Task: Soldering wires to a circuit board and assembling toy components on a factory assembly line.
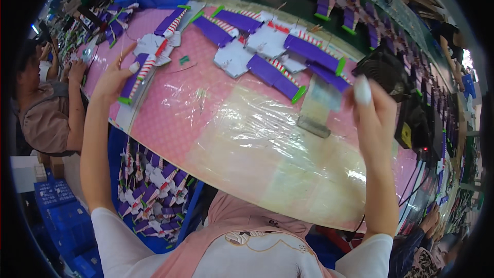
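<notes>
A toy wing set (162, 46), white in the middle with purple wings, red-and-white stripes and green tips, lies at the left of the table. My left hand (112, 81) reaches it with thumb and forefinger spread; the thumb, in a white finger cover, touches its near purple wing. Several similar wing sets (267, 41) lie overlapping at the table's far middle. At the right, my right hand (374, 116) is raised over the table with curled fingers and a white-covered thumb. It is slightly blurred, and whatever its fingers may hold is hidden.
Plastic film covers the pink table (216, 159). A small grey bar (314, 126) and a green chip with a wire (184, 60) lie on it. A black fan (383, 74) stands at right. Below left is a bin of wing sets (152, 190). A co-worker (49, 103) sits left.
</notes>
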A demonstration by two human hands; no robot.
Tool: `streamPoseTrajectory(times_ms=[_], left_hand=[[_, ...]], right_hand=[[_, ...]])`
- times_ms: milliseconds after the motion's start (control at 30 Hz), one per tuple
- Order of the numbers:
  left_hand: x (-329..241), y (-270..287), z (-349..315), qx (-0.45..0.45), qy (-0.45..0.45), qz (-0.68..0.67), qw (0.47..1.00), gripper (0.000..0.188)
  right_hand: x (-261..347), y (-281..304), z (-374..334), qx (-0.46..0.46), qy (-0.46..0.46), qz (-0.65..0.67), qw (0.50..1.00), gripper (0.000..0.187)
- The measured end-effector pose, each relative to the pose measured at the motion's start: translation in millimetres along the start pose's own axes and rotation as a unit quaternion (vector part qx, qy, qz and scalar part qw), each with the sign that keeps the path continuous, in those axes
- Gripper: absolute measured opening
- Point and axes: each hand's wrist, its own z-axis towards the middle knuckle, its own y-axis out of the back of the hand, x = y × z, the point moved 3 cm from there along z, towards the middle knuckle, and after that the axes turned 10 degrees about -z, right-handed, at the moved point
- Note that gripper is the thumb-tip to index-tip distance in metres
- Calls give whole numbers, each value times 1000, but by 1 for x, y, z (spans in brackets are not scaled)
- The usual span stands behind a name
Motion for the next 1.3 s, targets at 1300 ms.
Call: streamPoseTrajectory(times_ms=[1300], left_hand=[[33, -202, -139, 130, -221, 200, 946, 26]], right_hand=[[37, -76, -31, 549, 74, -76, 829, 40]])
